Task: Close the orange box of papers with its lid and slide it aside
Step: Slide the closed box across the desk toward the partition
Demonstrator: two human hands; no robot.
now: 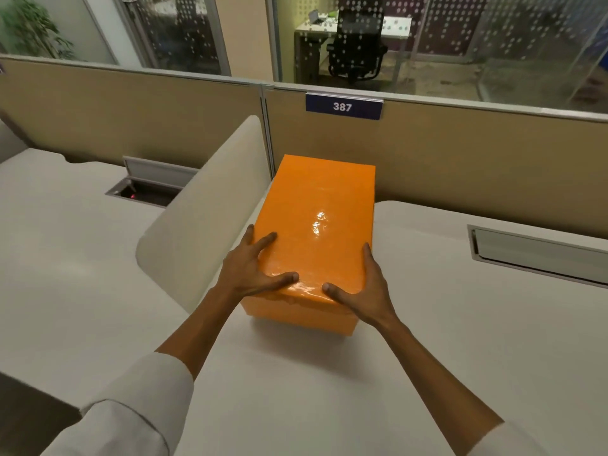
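The orange box (297, 315) stands on the white desk (460, 324) with its glossy orange lid (316, 225) sitting flat on top, so the papers inside are hidden. My left hand (250, 269) grips the lid's near left corner, fingers spread over the top and left edge. My right hand (358, 286) holds the near right corner, thumb on the front edge and fingers up the right side. The box's far end is close to the tan partition, and its left side lies beside the curved white divider.
A curved white divider panel (197, 232) rises just left of the box. A tan partition (460, 153) with a blue "387" sign (343, 106) closes the back. Cable hatches (148, 185) (539, 255) sit in the desks at left and right. Bare desk lies to the right and front.
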